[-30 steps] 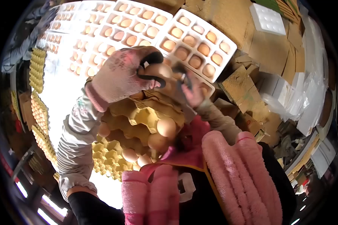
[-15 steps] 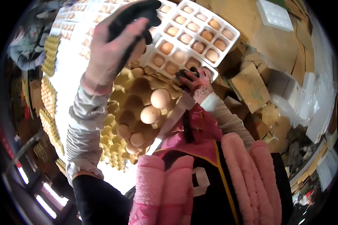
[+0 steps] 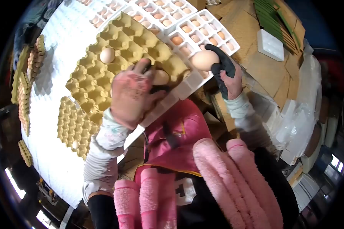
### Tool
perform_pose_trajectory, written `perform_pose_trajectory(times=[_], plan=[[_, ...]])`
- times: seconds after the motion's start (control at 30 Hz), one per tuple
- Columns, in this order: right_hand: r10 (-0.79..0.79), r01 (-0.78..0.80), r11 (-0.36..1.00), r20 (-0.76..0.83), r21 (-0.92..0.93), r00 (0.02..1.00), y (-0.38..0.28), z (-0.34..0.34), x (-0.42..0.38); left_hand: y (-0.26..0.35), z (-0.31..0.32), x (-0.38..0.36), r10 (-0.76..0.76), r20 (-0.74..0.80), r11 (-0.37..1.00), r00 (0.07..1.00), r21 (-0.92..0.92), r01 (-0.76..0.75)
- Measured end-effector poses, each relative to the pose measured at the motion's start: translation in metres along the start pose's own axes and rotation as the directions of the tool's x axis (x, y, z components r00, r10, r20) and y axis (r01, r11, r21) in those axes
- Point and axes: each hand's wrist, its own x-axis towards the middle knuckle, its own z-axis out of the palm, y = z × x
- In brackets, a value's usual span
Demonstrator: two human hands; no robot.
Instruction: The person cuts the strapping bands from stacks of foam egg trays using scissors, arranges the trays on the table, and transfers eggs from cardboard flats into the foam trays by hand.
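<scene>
While the left hand (image 3: 132,95) presses down on the near edge of the yellow pulp egg tray (image 3: 118,49), its gloved fingers close around a pale egg (image 3: 160,77) sitting right at that edge. Over on the other side, the right hand (image 3: 227,74) is up, black-palmed glove gripping a brown egg (image 3: 204,60), held just above the near corner of a white foam egg carton (image 3: 214,32). That carton's pockets are full of brown eggs, and more white cartons run off behind it. One lone egg (image 3: 107,55) sits in the yellow tray, well apart from the left hand, the other cups bare. A second yellow tray (image 3: 74,126) lies just beside the first on the white surface (image 3: 46,152). Stacks of filled trays (image 3: 25,95) line the far left edge. Cardboard sheets (image 3: 252,23) pile up on the right.
</scene>
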Motion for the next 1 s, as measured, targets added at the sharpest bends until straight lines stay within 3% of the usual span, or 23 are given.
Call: perform_pose_trajectory(times=[0.07, 0.1, 0.13, 0.17, 0.2, 0.23, 0.3, 0.33, 0.37, 0.43, 0.47, 0.5, 0.57, 0.63, 0.67, 0.77, 0.8, 0.83, 0.87, 0.9, 0.93, 0.97, 1.0], plan=[[-0.13, 0.086, 0.96, -0.151, -0.268, 0.98, 0.062, -0.016, -0.029, -0.012, -0.009, -0.019, -0.127, -0.184, 0.966, 0.975, -0.245, 0.08], [-0.248, 0.177, 0.887, -0.117, -0.426, 0.962, 0.107, -0.032, -0.041, -0.023, -0.017, -0.028, -0.124, -0.285, 0.932, 0.95, -0.363, 0.012], [-0.294, 0.172, 0.643, -0.033, -0.746, 0.955, 0.124, -0.034, -0.046, -0.034, -0.015, -0.045, -0.368, -0.21, 0.646, 0.906, -0.758, 0.086], [-0.305, 0.163, 0.297, 0.069, -0.941, 0.95, 0.14, -0.032, -0.05, -0.037, -0.035, -0.063, -0.533, 0.01, 0.312, 0.846, -0.927, 0.207], [-0.211, 0.121, 0.048, 0.108, -0.991, 0.971, 0.167, -0.037, -0.048, -0.045, -0.041, -0.076, -0.545, -0.011, 0.199, 0.838, -0.973, 0.116], [-0.094, 0.075, -0.061, 0.08, -0.995, 0.992, 0.173, -0.033, -0.047, -0.05, -0.048, -0.09, -0.564, -0.04, 0.095, 0.825, -0.995, 0.017], [-0.345, 0.204, 0.054, 0.173, -0.978, 0.922, 0.148, -0.019, -0.039, -0.053, -0.06, -0.117, -0.715, -0.162, 0.156, 0.68, -0.985, -0.071], [-0.446, 0.293, 0.232, 0.166, -0.928, 0.879, 0.12, 0.005, -0.033, -0.067, -0.057, -0.138, -0.793, -0.19, 0.204, 0.579, -0.978, -0.041], [-0.539, 0.38, 0.385, 0.129, -0.841, 0.832, 0.084, 0.029, -0.024, -0.08, -0.058, -0.16, -0.791, -0.161, 0.218, 0.59, -0.975, 0.027], [-0.408, 0.513, 0.608, 0.316, -0.606, 0.856, 0.025, 0.088, -0.003, -0.091, -0.052, -0.187, -0.689, -0.239, 0.356, 0.685, -0.934, 0.033], [-0.325, 0.644, 0.547, 0.574, -0.534, 0.752, 0.011, 0.115, 0.014, -0.092, -0.045, -0.19, -0.621, -0.273, 0.56, 0.735, -0.811, 0.172], [-0.209, 0.751, 0.5, 0.781, -0.432, 0.588, 0.008, 0.14, 0.035, -0.079, -0.045, -0.177, -0.413, -0.422, 0.825, 0.807, -0.549, 0.135], [-0.116, 0.904, 0.008, 0.897, -0.428, 0.426, 0.037, 0.18, 0.057, -0.057, -0.048, -0.166, -0.325, -0.226, 0.93, 0.918, -0.25, 0.268], [0.289, 0.921, -0.106, 0.874, -0.376, 0.39, 0.027, 0.203, 0.075, -0.047, -0.04, -0.159, -0.361, -0.149, 0.932, 0.92, -0.086, 0.352], [0.26, 0.942, -0.118, 0.905, -0.315, 0.336, 0.032, 0.201, 0.079, -0.049, -0.029, -0.158, -0.299, -0.193, 0.949, 0.935, 0.04, 0.312], [-0.06, 0.952, 0.113, 0.954, -0.285, 0.293, 0.034, 0.186, 0.086, -0.034, -0.014, -0.146, -0.359, -0.109, 0.912, 0.927, 0.17, 0.373], [-0.287, 0.931, 0.253, 0.898, -0.264, 0.333, 0.029, 0.177, 0.087, -0.028, -0.013, -0.143, -0.4, -0.062, 0.894, 0.914, 0.195, 0.404], [-0.225, 0.623, 0.716, 0.741, -0.315, 0.632, 0.016, 0.174, 0.073, -0.027, -0.009, -0.143, -0.385, -0.099, 0.892, 0.918, 0.216, 0.397], [-0.091, 0.275, 0.945, 0.667, -0.176, 0.739, 0.016, 0.16, 0.076, -0.029, -0.008, -0.143, -0.395, -0.123, 0.899, 0.91, 0.154, 0.411], [0.083, -0.118, 0.993, 0.618, 0.016, 0.782, 0.017, 0.149, 0.079, -0.032, -0.008, -0.144, -0.407, -0.147, 0.902, 0.902, 0.092, 0.422], [0.053, -0.261, 0.937, 0.642, 0.234, 0.765, 0.011, 0.156, 0.068, -0.035, -0.01, -0.148, -0.416, -0.168, 0.909, 0.894, -0.038, 0.416], [0.129, -0.325, 0.935, 0.718, 0.141, 0.683, 0.005, 0.147, 0.071, -0.041, -0.014, -0.154, -0.421, -0.188, 0.904, 0.887, -0.164, 0.395], [0.191, -0.13, 0.982, 0.743, -0.14, 0.641, 0.001, 0.146, 0.069, -0.051, -0.013, -0.16, -0.446, -0.199, 0.867, 0.873, -0.337, 0.366]])
